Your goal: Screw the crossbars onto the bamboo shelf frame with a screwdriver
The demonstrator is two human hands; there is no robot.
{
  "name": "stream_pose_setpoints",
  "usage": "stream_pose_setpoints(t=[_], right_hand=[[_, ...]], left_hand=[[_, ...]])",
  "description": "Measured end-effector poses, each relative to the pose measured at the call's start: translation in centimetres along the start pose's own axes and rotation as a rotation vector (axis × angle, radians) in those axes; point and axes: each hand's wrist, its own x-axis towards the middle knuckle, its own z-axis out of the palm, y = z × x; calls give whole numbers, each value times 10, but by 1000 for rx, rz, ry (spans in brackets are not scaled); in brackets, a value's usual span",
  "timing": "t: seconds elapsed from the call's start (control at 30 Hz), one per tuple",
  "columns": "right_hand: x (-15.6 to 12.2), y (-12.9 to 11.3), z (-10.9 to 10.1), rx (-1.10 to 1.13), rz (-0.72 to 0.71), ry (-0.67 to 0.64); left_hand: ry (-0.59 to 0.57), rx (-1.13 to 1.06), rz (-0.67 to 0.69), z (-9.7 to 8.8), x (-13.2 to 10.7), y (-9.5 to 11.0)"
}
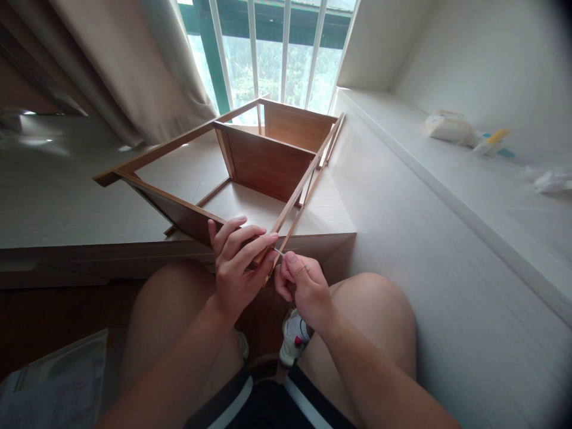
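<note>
A brown wooden frame with panels, like a partly built small cabinet, lies on a low white platform. My left hand grips the frame's near corner, fingers wrapped over the edge. My right hand is closed in a pinch on a small thin metal piece held against that same corner; what it is I cannot make out. A thin wooden strip runs from the corner toward the window along the frame's right side.
My bare knees frame the hands, a shoe between them. A white wall and ledge rise at right with packets and wrappers on it. Curtain and window stand behind. Paper sheets lie at bottom left.
</note>
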Motion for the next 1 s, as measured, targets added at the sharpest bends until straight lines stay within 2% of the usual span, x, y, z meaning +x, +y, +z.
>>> stream_pose_setpoints(t=[0.1, 0.2, 0.4, 0.63, 0.8, 0.9, 1.0], right_hand=[[-3, -1, -4, -159, -84, 14], [-5, -2, -9, -263, -146, -35], [-4, 3, -16, -241, -195, -102], [-1, 7, -21, -339, -231, -63], [-3, 8, -15, -170, -143, -41], [-3, 10, -10, 16, -76, -36], [-2, 11, -8, 213, -8, -85]], left_hand=[[11, -4, -2, 0, 1, 2], [10, -9, -4, 0, 2, 3], [-2, -11, -16, -2, 2, 2], [-8, -18, -24, -2, 1, 1], [-16, -23, -26, -3, 1, 2], [-9, -25, -24, -3, 2, 3], [-1, -27, -19, -2, 2, 2]])
